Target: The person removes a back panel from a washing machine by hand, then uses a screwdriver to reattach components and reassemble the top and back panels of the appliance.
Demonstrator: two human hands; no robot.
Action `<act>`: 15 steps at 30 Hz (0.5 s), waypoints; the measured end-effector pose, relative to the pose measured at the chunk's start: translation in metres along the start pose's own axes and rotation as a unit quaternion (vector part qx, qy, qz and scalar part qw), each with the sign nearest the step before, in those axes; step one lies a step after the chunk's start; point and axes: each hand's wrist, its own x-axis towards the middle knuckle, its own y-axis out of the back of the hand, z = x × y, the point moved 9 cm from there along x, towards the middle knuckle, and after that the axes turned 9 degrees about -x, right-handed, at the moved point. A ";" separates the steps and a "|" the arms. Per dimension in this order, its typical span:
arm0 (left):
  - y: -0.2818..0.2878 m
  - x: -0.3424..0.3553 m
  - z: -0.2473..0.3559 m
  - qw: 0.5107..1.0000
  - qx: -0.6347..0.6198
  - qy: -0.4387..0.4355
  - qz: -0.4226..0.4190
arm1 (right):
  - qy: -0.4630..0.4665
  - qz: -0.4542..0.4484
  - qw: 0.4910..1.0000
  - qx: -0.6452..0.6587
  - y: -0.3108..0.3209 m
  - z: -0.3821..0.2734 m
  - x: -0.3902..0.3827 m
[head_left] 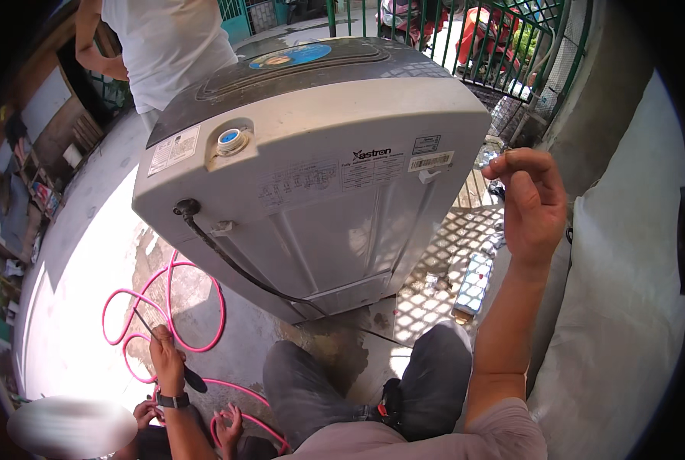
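One hand (pixel 167 360) (the left) holds a screwdriver (pixel 195 381).

Perhaps mauve shirt (pixel 358 441); dark trousers (pixel 305 391); wristwatch (pixel 173 401)

Boxy white, dark-topped washing machine (pixel 327 222), standing with ribbed back toward the camera and a black hose (pixel 236 268) drooping down it. Slim-shafted, black-handled tool (pixel 194 381), held slantwise to its left.
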 end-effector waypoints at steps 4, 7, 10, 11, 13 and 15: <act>-0.023 0.062 0.259 0.926 0.101 -0.352 0.093 | 0.034 0.128 0.951 -0.278 0.034 0.034 0.115; -0.101 0.088 0.369 0.862 0.263 -0.417 0.116 | -0.075 -0.031 0.889 -0.451 -0.007 0.074 0.156; -0.137 0.125 0.378 0.867 0.341 -0.351 0.088 | -0.053 -0.120 0.846 -0.516 -0.032 0.103 0.158; -0.135 0.126 0.377 0.863 0.334 -0.369 0.088 | -0.096 -0.138 0.860 -0.483 -0.034 0.106 0.155; -0.128 0.126 0.362 0.917 0.297 -0.258 0.072 | -0.157 -0.174 0.867 -0.439 -0.045 0.112 0.144; -0.137 0.126 0.360 0.929 0.278 -0.236 0.061 | -0.205 -0.190 0.878 -0.389 -0.040 0.113 0.146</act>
